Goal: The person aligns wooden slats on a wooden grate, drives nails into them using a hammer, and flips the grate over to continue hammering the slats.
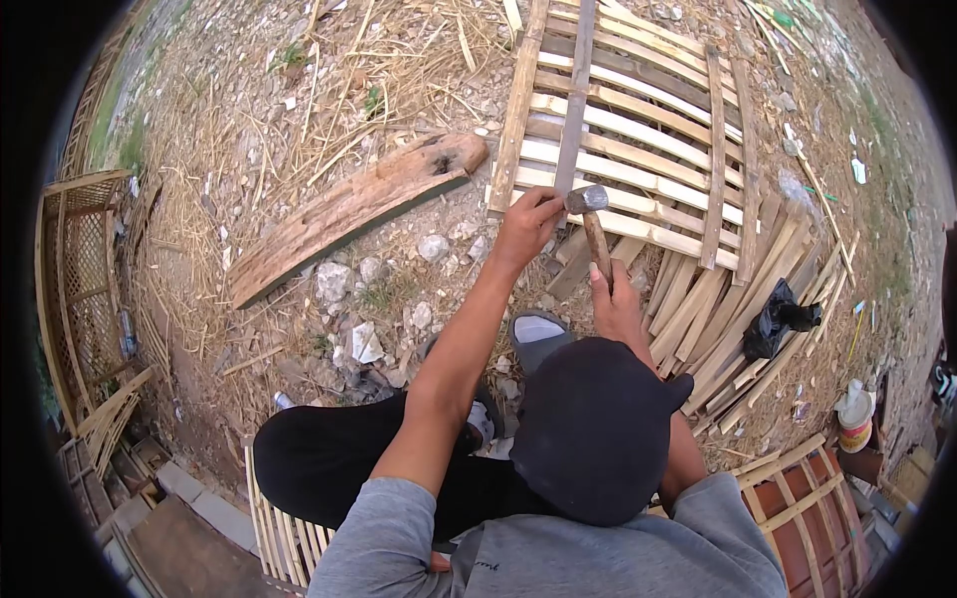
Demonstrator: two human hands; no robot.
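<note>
My right hand (618, 304) is closed around the wooden handle of a hammer (598, 244). The hammer's metal head is level with my left fingertips, right over the near edge of a slatted wooden panel (718, 149). My left hand (528, 227) is pinched at that edge, beside the end of a grey cross strip (576, 110) lying over the slats. Whatever sits between the left fingertips is too small to make out. The panel lies on the ground, its pale slats running across between longer side strips.
A thick rough plank (359, 214) lies left of the panel among stones and straw. Loose wooden strips (738, 309) are piled at the right, with a black plastic bag (773, 321) on them. A tub (855, 419) stands further right. A lattice frame (85, 269) is far left.
</note>
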